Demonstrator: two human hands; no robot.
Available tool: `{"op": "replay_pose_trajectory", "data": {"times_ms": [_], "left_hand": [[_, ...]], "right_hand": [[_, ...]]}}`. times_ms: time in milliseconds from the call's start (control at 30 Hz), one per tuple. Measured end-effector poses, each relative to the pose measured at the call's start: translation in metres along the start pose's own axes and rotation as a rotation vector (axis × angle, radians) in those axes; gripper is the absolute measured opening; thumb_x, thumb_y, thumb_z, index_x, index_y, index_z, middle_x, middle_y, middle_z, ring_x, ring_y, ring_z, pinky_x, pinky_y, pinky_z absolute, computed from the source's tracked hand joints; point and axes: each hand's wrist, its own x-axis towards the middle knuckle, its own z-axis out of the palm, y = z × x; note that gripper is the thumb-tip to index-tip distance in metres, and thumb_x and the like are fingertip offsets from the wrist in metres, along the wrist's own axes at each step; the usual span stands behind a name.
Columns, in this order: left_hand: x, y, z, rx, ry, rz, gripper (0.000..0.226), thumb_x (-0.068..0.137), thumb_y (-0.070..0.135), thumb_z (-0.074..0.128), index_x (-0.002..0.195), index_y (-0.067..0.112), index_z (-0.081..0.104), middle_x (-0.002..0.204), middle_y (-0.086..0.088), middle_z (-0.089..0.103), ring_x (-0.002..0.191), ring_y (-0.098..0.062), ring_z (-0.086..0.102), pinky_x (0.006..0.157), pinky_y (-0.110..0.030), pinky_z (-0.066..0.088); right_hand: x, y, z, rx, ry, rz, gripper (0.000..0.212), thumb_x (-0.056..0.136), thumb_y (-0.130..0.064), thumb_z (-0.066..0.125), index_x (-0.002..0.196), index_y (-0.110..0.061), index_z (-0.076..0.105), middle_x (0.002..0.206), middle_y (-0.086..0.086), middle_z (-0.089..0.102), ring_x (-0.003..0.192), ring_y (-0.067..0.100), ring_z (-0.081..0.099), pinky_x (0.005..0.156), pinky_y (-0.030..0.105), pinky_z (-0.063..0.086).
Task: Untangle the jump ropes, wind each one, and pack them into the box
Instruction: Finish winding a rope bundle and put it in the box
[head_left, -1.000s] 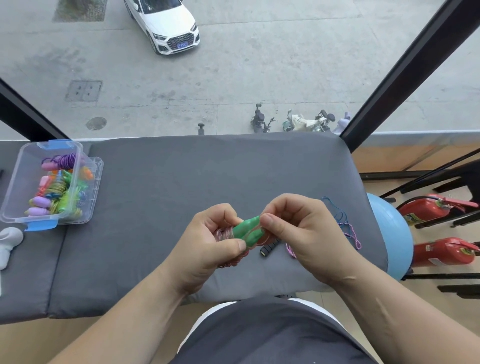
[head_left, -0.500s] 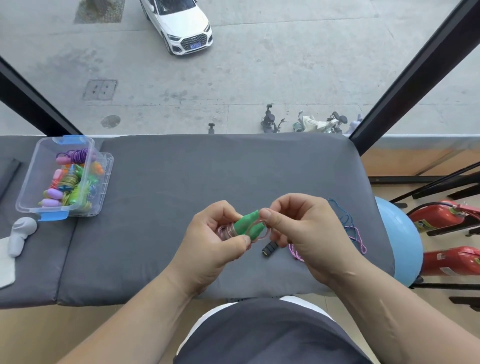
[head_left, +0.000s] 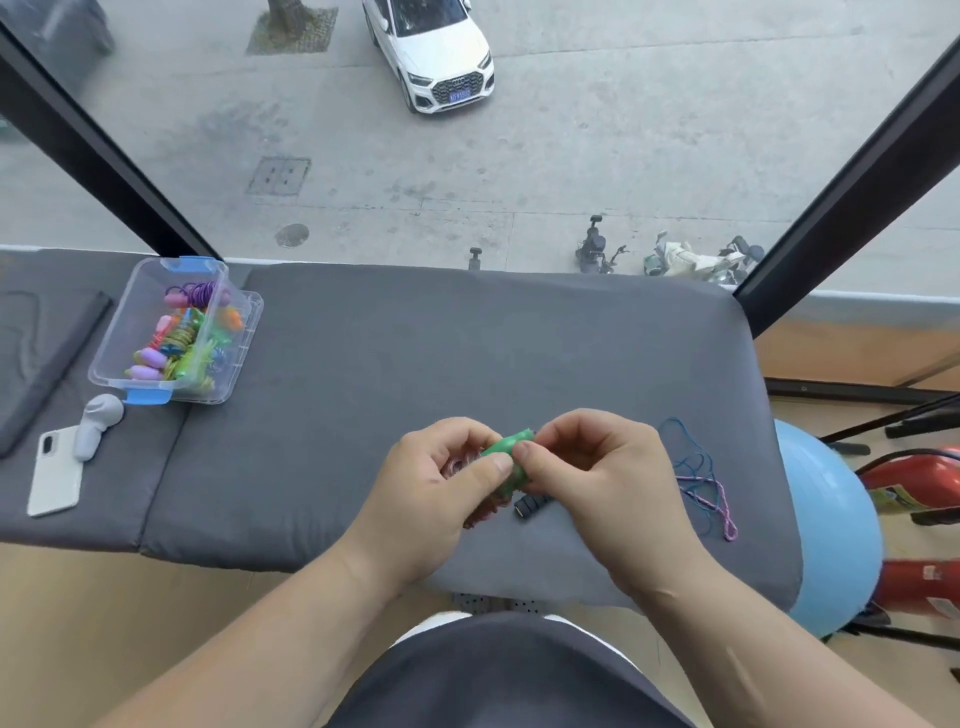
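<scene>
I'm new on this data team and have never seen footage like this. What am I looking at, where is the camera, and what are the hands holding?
No machine here: a person works with bare hands, and the single camera sits on their head, looking forward and down, so the arms enter from below. The left hand and right hand both grip a wound green-handled rope above a grey cushion. On the cushion lie a loose blue and pink rope and a small black ribbed piece. At far left stands a clear box holding colourful wound ropes, with a phone and a grey gadget beside it.
</scene>
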Motion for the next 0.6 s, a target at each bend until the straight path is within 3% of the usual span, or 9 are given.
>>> {"op": "replay_pose_trajectory", "data": {"times_ms": [100,167,300,533,600], "left_hand": [[-0.003,0.0,0.013,0.047,-0.006,-0.034,0.02,0.086,0.029,0.066,0.09,0.009,0.069,0.072,-0.013,0.068,0.064,-0.02,0.057,0.059,-0.031,0.045],[-0.004,-0.001,0.022,0.038,0.002,-0.055,0.022,0.088,0.03,0.063,0.089,0.008,0.066,0.078,-0.02,0.068,0.066,-0.022,0.056,0.06,-0.032,0.044],[-0.008,-0.003,0.034,-0.024,0.114,-0.069,0.018,0.087,0.028,0.062,0.083,0.011,0.064,0.07,-0.011,0.064,0.064,-0.02,0.054,0.056,-0.027,0.043],[-0.018,-0.003,0.035,-0.202,0.312,-0.123,0.018,0.099,0.006,0.058,0.09,-0.01,0.058,0.07,-0.015,0.062,0.062,-0.018,0.055,0.052,-0.021,0.045],[-0.021,-0.002,0.023,-0.214,0.343,-0.1,0.019,0.1,0.004,0.056,0.09,-0.012,0.056,0.068,-0.011,0.061,0.059,-0.014,0.055,0.052,-0.02,0.045]], "right_hand": [[-0.002,0.004,-0.01,0.109,-0.019,0.074,0.013,0.078,-0.005,0.078,0.069,-0.006,0.069,0.066,0.011,0.07,0.062,0.022,0.067,0.062,0.036,0.057],[-0.002,0.008,-0.017,0.136,-0.049,0.104,0.012,0.079,-0.004,0.077,0.07,-0.006,0.07,0.068,0.013,0.07,0.063,0.024,0.067,0.065,0.04,0.058],[-0.001,0.013,-0.021,0.086,-0.134,0.111,0.011,0.071,-0.018,0.073,0.069,-0.008,0.07,0.068,0.016,0.069,0.061,0.024,0.064,0.068,0.052,0.056],[0.004,0.003,-0.01,-0.033,-0.284,0.09,0.01,0.08,-0.015,0.078,0.073,-0.013,0.072,0.069,0.015,0.07,0.055,0.015,0.058,0.06,0.038,0.053],[0.008,-0.002,0.002,-0.09,-0.328,0.069,0.012,0.08,-0.023,0.079,0.074,-0.015,0.073,0.068,0.012,0.071,0.057,0.014,0.057,0.061,0.045,0.056]]}}
